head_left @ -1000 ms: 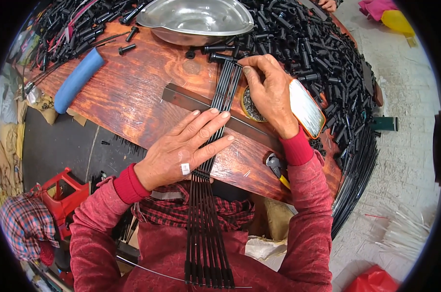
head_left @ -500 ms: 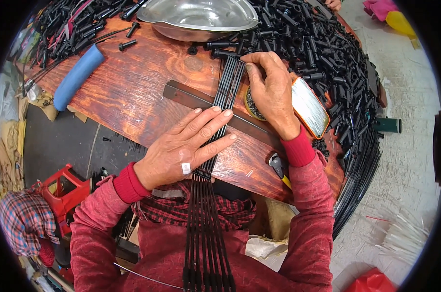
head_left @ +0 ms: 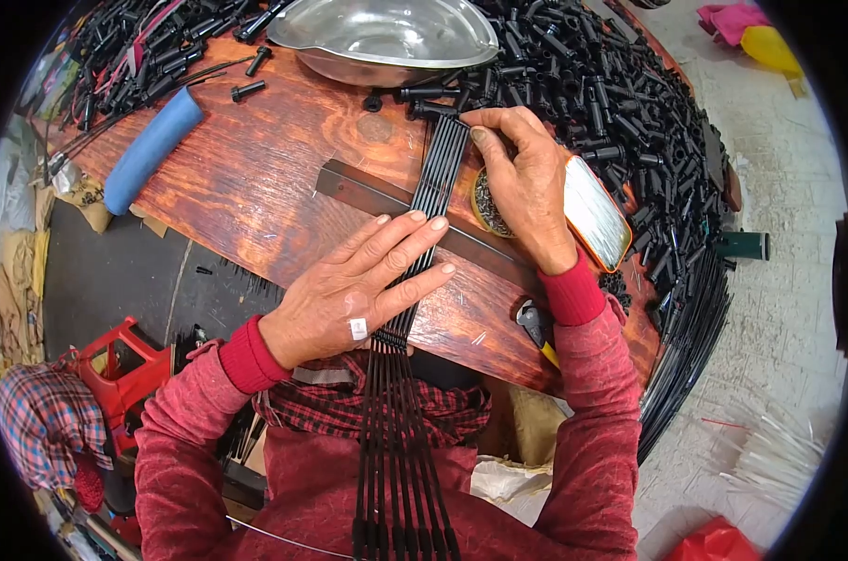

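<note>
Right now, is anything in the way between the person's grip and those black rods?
Nothing visible: the left grip lies across the black rods, and the right grip is at their far end.

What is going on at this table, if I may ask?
A person is handling a row of thin black rods that crosses a metal bar on the table. The left hand lies across the rods, fingers outstretched; the right hand is at their far end, thumb and forefinger close together. Beyond are a steel bowl and many black parts.
</note>
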`<state>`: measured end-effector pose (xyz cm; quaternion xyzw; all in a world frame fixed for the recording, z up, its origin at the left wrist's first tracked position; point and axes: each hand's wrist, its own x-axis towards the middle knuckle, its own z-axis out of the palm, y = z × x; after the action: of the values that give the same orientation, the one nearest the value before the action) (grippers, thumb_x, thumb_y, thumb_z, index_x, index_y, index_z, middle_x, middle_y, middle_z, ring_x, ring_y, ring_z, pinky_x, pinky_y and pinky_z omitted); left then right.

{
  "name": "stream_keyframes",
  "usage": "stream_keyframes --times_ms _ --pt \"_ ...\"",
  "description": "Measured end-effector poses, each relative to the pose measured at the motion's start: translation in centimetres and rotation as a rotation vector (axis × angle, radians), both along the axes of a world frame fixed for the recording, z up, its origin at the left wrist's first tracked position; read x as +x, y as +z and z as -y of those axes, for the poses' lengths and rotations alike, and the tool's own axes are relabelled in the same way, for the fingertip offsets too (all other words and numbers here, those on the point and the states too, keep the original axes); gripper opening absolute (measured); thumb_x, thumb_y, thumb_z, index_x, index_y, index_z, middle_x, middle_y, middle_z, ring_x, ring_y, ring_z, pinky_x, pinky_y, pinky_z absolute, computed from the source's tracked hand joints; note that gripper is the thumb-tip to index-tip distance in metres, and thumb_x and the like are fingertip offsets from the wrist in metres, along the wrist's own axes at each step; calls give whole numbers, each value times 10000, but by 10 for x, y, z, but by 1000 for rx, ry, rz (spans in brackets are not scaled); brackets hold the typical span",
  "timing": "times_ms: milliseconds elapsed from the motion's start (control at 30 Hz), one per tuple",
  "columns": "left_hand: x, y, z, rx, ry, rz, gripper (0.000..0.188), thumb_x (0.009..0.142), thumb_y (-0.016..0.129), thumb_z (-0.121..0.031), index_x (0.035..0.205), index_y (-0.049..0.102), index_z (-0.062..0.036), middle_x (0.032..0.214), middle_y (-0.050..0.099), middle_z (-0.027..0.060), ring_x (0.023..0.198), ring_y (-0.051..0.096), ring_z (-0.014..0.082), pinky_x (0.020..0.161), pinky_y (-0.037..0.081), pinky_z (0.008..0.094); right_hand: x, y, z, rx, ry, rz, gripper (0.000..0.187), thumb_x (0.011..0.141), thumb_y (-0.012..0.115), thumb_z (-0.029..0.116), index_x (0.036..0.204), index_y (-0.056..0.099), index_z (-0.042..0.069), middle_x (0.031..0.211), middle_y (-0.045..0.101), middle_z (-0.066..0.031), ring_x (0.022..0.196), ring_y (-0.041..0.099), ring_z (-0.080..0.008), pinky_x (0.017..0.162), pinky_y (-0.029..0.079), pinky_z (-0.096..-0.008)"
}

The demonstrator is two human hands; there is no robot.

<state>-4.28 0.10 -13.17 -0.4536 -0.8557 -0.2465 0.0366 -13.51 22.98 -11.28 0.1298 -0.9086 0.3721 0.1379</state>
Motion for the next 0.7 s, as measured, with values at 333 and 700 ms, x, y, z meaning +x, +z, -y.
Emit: stream_keyframes --times_ms 333,700 --pt "1 -2 2 -8 3 -29 539 866 555 -85 1403 574 -123 1581 404 156 1452 395 336 1185 353 478 -1 -5 3 59 69 -91 215 907 596 -50 1070 721 13 935 665 -118 886 637 -250 816 498 -347" --pt "1 -1 3 -16 0 -53 547 867 553 -70 1410 569 -128 1587 400 149 1459 386 323 1186 356 481 -4 -2 10 10 51 -33 228 919 555 -56 1069 717 0 980 660 -129 921 639 -243 836 501 -339"
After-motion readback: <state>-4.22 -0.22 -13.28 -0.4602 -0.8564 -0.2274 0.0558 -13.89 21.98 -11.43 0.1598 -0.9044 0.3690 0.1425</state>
